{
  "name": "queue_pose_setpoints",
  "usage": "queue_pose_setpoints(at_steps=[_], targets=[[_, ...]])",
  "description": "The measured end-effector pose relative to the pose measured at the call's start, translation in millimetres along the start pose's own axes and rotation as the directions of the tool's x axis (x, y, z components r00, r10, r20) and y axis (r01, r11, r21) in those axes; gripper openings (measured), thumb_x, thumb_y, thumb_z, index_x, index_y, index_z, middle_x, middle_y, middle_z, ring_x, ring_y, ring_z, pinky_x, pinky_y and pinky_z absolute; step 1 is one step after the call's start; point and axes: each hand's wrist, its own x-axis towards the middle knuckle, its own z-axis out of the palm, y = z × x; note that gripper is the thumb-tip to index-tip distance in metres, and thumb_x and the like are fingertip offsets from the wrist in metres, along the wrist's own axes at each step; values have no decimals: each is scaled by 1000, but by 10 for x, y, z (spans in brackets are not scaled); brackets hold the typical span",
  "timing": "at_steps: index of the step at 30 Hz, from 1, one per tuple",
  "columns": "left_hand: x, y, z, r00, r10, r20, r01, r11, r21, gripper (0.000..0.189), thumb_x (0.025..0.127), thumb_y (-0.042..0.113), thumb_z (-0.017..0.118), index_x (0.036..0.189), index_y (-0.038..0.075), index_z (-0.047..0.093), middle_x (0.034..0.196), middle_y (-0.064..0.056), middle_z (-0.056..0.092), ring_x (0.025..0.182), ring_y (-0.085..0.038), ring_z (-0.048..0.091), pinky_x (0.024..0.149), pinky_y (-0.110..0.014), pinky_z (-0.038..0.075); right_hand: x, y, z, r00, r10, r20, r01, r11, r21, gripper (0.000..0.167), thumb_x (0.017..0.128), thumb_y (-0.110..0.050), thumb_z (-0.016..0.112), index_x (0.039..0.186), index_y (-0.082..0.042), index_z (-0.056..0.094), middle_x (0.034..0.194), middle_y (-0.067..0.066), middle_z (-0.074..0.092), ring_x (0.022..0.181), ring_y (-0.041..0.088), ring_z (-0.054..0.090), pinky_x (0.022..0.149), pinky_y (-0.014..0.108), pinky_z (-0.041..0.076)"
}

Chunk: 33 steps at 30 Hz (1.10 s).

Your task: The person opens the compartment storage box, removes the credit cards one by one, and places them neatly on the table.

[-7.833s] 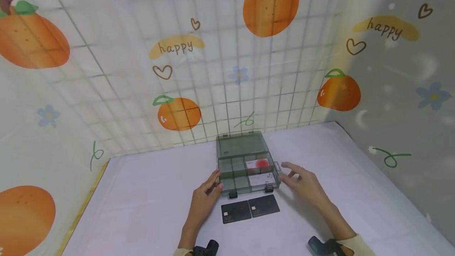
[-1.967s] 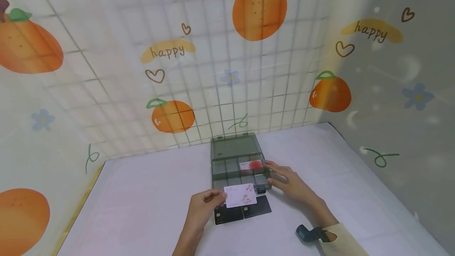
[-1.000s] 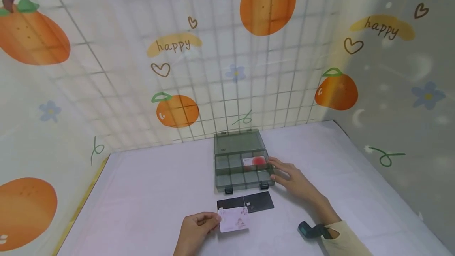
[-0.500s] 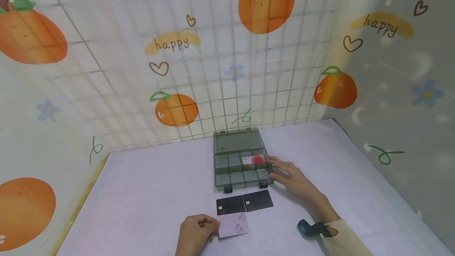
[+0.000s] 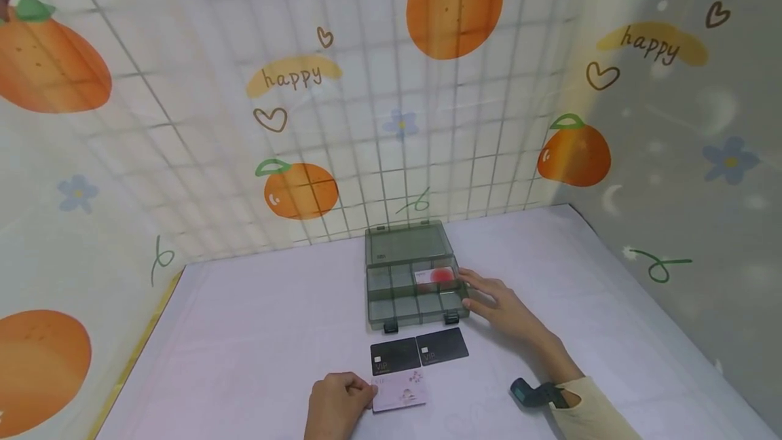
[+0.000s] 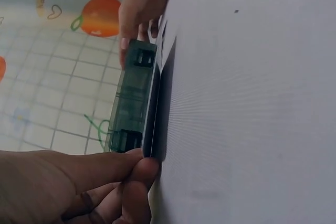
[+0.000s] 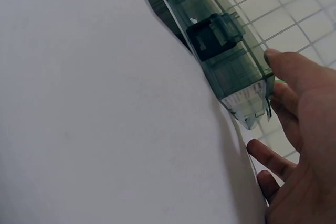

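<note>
My left hand (image 5: pixel 338 405) pinches the left edge of a pink VIP card (image 5: pixel 400 390) with flower prints, low over the table, just in front of a black VIP card (image 5: pixel 395 356). A second black VIP card (image 5: pixel 442 346) lies to the right of the first. In the left wrist view the pink card (image 6: pixel 151 111) shows edge-on between thumb and finger, with a shadow beside it. Behind the cards stands a green see-through compartment box (image 5: pixel 381 309), lid raised. The thumb and fingers of my right hand (image 5: pixel 507 311) touch the box's right side, loosely extended.
A white-and-red card (image 5: pixel 435 276) sits in the box's back right compartment. Two dark latches (image 5: pixel 391 327) hang at the box's front. The white table (image 5: pixel 256 331) meets a fruit-patterned curtain (image 5: pixel 208 175) at the back and on the sides.
The pink card was in the box's front right compartment; my left hand has taken it out and brought it forward and down, in front of the black cards. My right hand stays at the box.
</note>
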Motion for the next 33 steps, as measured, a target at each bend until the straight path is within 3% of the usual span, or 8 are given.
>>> queue_pose_setpoints(at_steps=[8,12,17,24,26,29,31,33], targets=[[-3,-9,-40,999,46,-6,-46,999,6,18,79,16,83,67,14,70,51,13,58,50,-7,48,50,-24,39,10,-16,7,1000,19,4,-19,1000,6,63,97,-49,62,151,-22,47,158,-6,37,135,33,41,104,69,33],[79,-31,-102,995,89,-38,-89,996,-11,15,81,19,83,70,16,73,54,15,59,52,-5,49,51,-22,41,18,-9,9,1000,20,5,-20,1000,11,62,97,-49,62,151,-23,47,158,-7,37,136,33,40,104,68,32],[361,49,-213,980,166,-111,-176,981,-79,9,88,17,78,79,16,76,62,18,64,58,-2,56,57,-20,48,41,11,17,1000,12,-1,-12,1000,5,62,97,-48,62,152,-23,46,158,-8,37,137,33,39,104,68,32],[786,200,-261,969,222,-105,-236,961,-142,6,92,17,73,89,13,77,70,16,67,68,-6,60,64,-24,50,72,-22,42,1000,2,6,-2,1000,27,59,98,-41,65,151,-22,47,158,-8,37,136,32,40,104,67,33],[891,241,-244,955,267,-130,-284,950,-133,6,92,17,73,91,13,77,72,15,67,70,-6,61,66,-24,51,85,-27,57,1000,-7,14,7,1000,21,60,98,-40,65,152,-22,46,158,-7,37,135,32,40,104,67,34],[1046,313,-176,911,382,-158,-398,913,-86,7,93,16,71,94,13,77,78,13,67,75,-8,60,66,-27,51,78,-34,51,1000,-6,10,6,1000,10,60,98,-39,65,152,-21,47,158,-6,37,135,33,41,104,67,34],[1138,365,-117,883,447,-144,-459,886,-66,9,95,17,69,98,13,77,84,10,69,80,-10,61,69,-30,51,52,-35,37,1000,-7,-4,7,1000,7,60,97,-38,67,151,-20,48,158,-5,39,134,34,41,103,67,34],[1223,413,-55,867,484,-115,-492,869,-51,12,97,18,67,102,15,77,91,8,71,85,-12,62,74,-33,51,20,-35,20,1000,-6,-12,6,1000,20,59,96,-36,68,150,-19,49,157,-5,40,134,34,41,104,67,34]])
